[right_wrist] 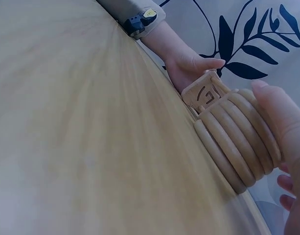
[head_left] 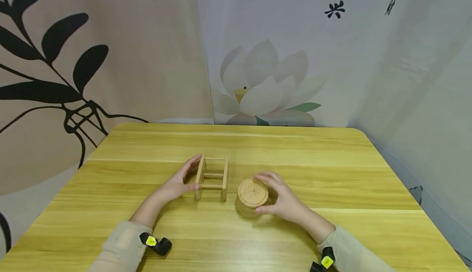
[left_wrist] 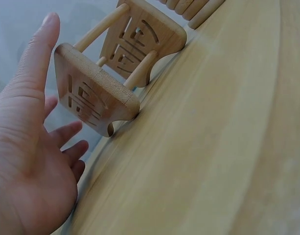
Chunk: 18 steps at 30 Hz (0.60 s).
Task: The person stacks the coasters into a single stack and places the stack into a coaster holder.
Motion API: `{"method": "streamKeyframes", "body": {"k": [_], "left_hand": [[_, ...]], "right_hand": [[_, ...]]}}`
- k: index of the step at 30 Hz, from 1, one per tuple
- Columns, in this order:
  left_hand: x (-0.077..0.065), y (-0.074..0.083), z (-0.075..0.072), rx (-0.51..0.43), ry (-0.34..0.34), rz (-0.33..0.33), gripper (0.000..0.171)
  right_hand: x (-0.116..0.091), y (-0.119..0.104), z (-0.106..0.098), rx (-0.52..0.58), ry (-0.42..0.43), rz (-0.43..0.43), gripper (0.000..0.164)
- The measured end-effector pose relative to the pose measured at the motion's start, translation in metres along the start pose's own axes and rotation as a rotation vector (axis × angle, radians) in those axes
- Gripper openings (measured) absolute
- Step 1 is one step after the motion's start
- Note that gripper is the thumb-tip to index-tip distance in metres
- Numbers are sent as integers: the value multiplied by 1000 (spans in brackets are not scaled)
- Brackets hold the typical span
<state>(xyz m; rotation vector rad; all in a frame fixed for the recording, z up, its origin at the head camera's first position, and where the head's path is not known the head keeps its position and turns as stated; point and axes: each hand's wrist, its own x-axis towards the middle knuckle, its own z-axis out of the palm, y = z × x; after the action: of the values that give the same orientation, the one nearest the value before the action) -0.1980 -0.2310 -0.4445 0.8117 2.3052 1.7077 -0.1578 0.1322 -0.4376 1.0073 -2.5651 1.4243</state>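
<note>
A small wooden rack (head_left: 214, 175) with two carved end panels joined by round rods stands on the table. At its left end is my left hand (head_left: 179, 182), thumb and fingers spread at the near and far edges of the panel (left_wrist: 88, 93). The palm faces the rack and stays off it in the left wrist view. To the right of the rack is an upright stack of round wooden coasters (head_left: 252, 193), the top one engraved with a plant design. My right hand (head_left: 281, 198) holds this stack from the right, thumb on the near side and fingers on the far side.
The wooden table (head_left: 295, 153) has light, streaked grain. Behind it hangs a curtain (head_left: 158, 51) with dark leaves and a pale lotus. Both wrists carry small black cameras (head_left: 161, 245) over beige sleeves. A short gap separates the rack from the stack.
</note>
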Motion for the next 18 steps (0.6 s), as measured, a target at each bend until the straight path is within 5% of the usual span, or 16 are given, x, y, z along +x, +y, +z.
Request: {"method": "streamKeyframes", "body": {"k": [18], "left_hand": [[1, 20, 6, 76, 115, 65, 94]], "right_hand": [[-16, -2, -4, 59, 32, 39, 89]]}}
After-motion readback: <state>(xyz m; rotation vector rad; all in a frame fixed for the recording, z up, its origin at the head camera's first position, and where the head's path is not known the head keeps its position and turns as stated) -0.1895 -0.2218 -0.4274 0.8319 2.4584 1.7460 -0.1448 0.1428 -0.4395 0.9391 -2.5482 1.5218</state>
